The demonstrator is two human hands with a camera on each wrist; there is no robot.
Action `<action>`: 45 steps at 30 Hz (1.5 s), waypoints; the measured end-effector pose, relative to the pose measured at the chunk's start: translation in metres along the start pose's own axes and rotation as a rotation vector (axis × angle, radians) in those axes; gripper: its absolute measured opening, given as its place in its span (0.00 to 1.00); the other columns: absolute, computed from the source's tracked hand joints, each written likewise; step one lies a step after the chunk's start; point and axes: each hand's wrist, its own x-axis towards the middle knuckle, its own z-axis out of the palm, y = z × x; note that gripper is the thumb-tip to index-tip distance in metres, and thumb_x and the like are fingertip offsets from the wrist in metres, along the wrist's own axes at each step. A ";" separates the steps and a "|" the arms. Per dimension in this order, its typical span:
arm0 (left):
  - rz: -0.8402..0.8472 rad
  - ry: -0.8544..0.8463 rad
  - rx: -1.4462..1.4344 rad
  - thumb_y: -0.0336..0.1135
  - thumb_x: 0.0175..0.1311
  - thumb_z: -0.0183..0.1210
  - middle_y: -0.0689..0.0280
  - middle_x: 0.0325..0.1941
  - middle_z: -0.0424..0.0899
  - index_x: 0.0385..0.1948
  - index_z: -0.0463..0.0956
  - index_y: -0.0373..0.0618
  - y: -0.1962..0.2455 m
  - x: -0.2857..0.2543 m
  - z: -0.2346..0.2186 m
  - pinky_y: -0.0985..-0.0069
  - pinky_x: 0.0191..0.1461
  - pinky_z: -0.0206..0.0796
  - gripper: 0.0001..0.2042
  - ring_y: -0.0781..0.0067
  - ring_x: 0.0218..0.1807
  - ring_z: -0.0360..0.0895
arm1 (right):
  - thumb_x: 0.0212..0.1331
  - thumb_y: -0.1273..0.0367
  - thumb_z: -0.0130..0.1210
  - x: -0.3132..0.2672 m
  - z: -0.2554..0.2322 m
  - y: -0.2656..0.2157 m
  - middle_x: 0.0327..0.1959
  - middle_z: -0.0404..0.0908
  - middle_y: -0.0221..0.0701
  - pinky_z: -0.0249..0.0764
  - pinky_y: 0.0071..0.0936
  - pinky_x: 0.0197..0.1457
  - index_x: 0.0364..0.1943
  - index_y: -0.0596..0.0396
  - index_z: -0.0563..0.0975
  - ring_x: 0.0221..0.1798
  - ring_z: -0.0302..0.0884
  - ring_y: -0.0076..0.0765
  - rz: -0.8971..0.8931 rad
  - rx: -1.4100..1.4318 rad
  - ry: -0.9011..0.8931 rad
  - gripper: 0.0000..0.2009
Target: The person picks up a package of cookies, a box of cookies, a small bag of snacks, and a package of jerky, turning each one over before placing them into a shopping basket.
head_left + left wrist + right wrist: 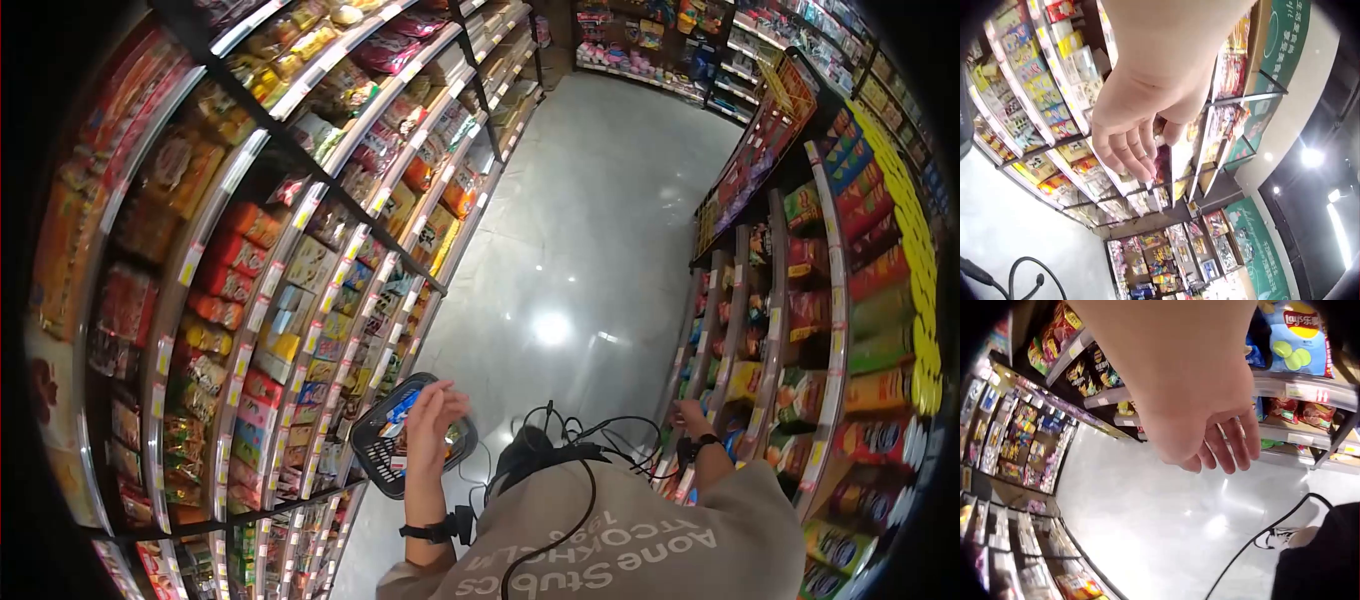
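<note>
My left hand [435, 412] is raised at the left with loosely bent fingers and holds nothing. In the left wrist view the same hand [1147, 119] hangs with its fingers slack before snack shelves. A black shopping basket [378, 466] overlaps the hand and forearm from behind in the head view. Inside the basket lies a blue package [400, 405] among other small items. My right hand [690, 416] is beside the right-hand shelves, its fingers relaxed. The right wrist view has this hand [1210, 434] bare of any object, near a blue Lay's chip bag [1300, 340] on a shelf.
Tall shelves of packaged snacks [250, 262] line the left side. Lower shelves with chip bags [885, 440] run along the right. A grey aisle floor [600, 200] stretches between them to more racks [640, 60]. Black cables [610, 425] loop before my torso.
</note>
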 end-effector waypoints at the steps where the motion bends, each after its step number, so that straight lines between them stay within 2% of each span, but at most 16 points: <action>1: -0.010 -0.010 0.027 0.43 0.77 0.53 0.58 0.43 0.85 0.57 0.72 0.39 0.001 0.019 0.009 0.74 0.50 0.74 0.18 0.68 0.42 0.84 | 0.67 0.62 0.54 0.007 -0.004 -0.018 0.31 0.82 0.34 0.78 0.37 0.36 0.39 0.57 0.79 0.32 0.82 0.37 -0.019 0.013 -0.035 0.12; 6: -0.046 -0.082 0.018 0.43 0.77 0.53 0.58 0.44 0.85 0.57 0.73 0.39 0.010 0.132 0.057 0.73 0.50 0.73 0.18 0.69 0.43 0.84 | 0.62 0.64 0.56 0.054 0.013 -0.097 0.31 0.81 0.32 0.76 0.36 0.29 0.39 0.55 0.79 0.26 0.78 0.34 -0.050 0.047 -0.010 0.10; 11: -0.008 -0.127 -0.016 0.40 0.76 0.53 0.59 0.44 0.85 0.57 0.74 0.39 0.028 0.260 0.103 0.71 0.53 0.73 0.16 0.69 0.44 0.84 | 0.67 0.60 0.56 0.097 0.013 -0.156 0.34 0.81 0.30 0.78 0.38 0.40 0.44 0.50 0.79 0.37 0.80 0.32 0.043 -0.063 -0.003 0.11; 13: -0.012 -0.106 -0.041 0.40 0.75 0.54 0.60 0.43 0.85 0.57 0.74 0.39 0.040 0.321 0.130 0.69 0.55 0.74 0.17 0.68 0.44 0.84 | 0.66 0.58 0.58 0.218 -0.030 -0.078 0.34 0.81 0.29 0.78 0.36 0.40 0.46 0.49 0.79 0.36 0.79 0.32 -0.201 0.111 -0.105 0.12; 15: 0.011 -0.181 -0.052 0.42 0.74 0.56 0.59 0.42 0.85 0.56 0.74 0.39 0.045 0.389 0.147 0.67 0.53 0.75 0.18 0.66 0.41 0.84 | 0.62 0.61 0.64 0.103 0.008 -0.214 0.30 0.82 0.29 0.77 0.36 0.39 0.41 0.45 0.83 0.32 0.78 0.34 0.185 -0.077 0.203 0.09; 16: 0.024 -0.182 -0.025 0.44 0.74 0.56 0.59 0.40 0.85 0.55 0.74 0.39 0.058 0.415 0.168 0.70 0.49 0.74 0.18 0.68 0.38 0.83 | 0.60 0.60 0.65 0.139 -0.007 -0.202 0.28 0.81 0.30 0.76 0.35 0.37 0.35 0.46 0.83 0.30 0.78 0.34 0.070 -0.123 0.126 0.07; 18: 0.029 -0.232 -0.045 0.45 0.75 0.54 0.60 0.38 0.84 0.53 0.75 0.41 0.070 0.473 0.207 0.72 0.47 0.72 0.17 0.70 0.36 0.82 | 0.60 0.62 0.59 0.169 -0.016 -0.211 0.28 0.81 0.29 0.75 0.34 0.33 0.28 0.51 0.81 0.30 0.80 0.31 0.046 0.075 0.131 0.09; 19: 0.007 -0.292 -0.050 0.44 0.76 0.54 0.60 0.39 0.84 0.52 0.75 0.40 0.076 0.499 0.228 0.73 0.47 0.72 0.16 0.70 0.37 0.82 | 0.61 0.63 0.59 0.180 -0.025 -0.208 0.28 0.81 0.28 0.77 0.34 0.31 0.30 0.51 0.81 0.29 0.81 0.29 -0.249 -0.353 0.141 0.08; 22: -0.019 -0.442 0.042 0.42 0.76 0.54 0.60 0.39 0.85 0.52 0.75 0.40 0.099 0.561 0.296 0.73 0.48 0.72 0.15 0.70 0.38 0.83 | 0.64 0.67 0.53 0.164 -0.008 -0.282 0.32 0.84 0.32 0.77 0.36 0.31 0.41 0.56 0.81 0.29 0.82 0.33 0.027 0.327 0.238 0.09; 28: -0.090 -0.647 0.150 0.39 0.75 0.54 0.59 0.41 0.85 0.53 0.76 0.38 0.107 0.667 0.418 0.72 0.51 0.73 0.15 0.69 0.40 0.83 | 0.67 0.65 0.52 0.187 0.020 -0.352 0.42 0.86 0.34 0.81 0.37 0.41 0.52 0.52 0.78 0.39 0.86 0.38 0.177 0.453 0.280 0.13; 35: -0.170 -0.642 0.172 0.40 0.75 0.55 0.59 0.42 0.84 0.54 0.76 0.39 0.119 0.778 0.519 0.73 0.51 0.73 0.15 0.69 0.41 0.83 | 0.65 0.60 0.57 0.286 0.031 -0.428 0.47 0.85 0.39 0.81 0.43 0.48 0.57 0.55 0.76 0.44 0.86 0.45 0.261 0.597 0.204 0.19; 40: -0.056 -0.547 0.187 0.41 0.76 0.55 0.58 0.41 0.85 0.54 0.76 0.38 0.159 0.874 0.579 0.73 0.52 0.72 0.16 0.69 0.41 0.83 | 0.65 0.60 0.57 0.425 -0.004 -0.544 0.42 0.86 0.39 0.82 0.41 0.44 0.56 0.57 0.76 0.43 0.86 0.45 0.171 0.427 -0.028 0.20; 41: -0.028 -0.515 0.185 0.41 0.76 0.54 0.58 0.41 0.85 0.54 0.76 0.38 0.166 0.891 0.589 0.72 0.52 0.72 0.16 0.69 0.40 0.83 | 0.66 0.61 0.57 0.474 -0.016 -0.564 0.41 0.86 0.38 0.82 0.38 0.41 0.55 0.58 0.77 0.40 0.86 0.42 -0.116 -0.211 -0.108 0.19; 42: -0.018 -0.493 0.167 0.42 0.76 0.54 0.58 0.41 0.85 0.54 0.76 0.38 0.171 0.903 0.597 0.71 0.52 0.72 0.17 0.69 0.40 0.83 | 0.66 0.61 0.57 0.525 -0.028 -0.581 0.40 0.86 0.37 0.82 0.36 0.38 0.54 0.58 0.78 0.37 0.85 0.40 -0.419 -0.839 -0.005 0.18; 44: 0.009 -0.464 0.116 0.42 0.76 0.54 0.58 0.40 0.85 0.55 0.75 0.37 0.177 0.932 0.618 0.71 0.52 0.72 0.17 0.69 0.40 0.82 | 0.67 0.62 0.56 0.503 -0.035 -0.724 0.39 0.86 0.34 0.81 0.32 0.34 0.53 0.58 0.79 0.32 0.84 0.35 -0.099 0.175 0.124 0.17; 45: -0.009 -0.474 0.092 0.42 0.76 0.55 0.58 0.40 0.85 0.55 0.75 0.37 0.175 0.950 0.625 0.71 0.52 0.72 0.17 0.69 0.40 0.82 | 0.67 0.63 0.56 0.512 -0.038 -0.767 0.39 0.86 0.34 0.81 0.32 0.33 0.52 0.58 0.79 0.31 0.84 0.35 -0.126 0.231 0.190 0.16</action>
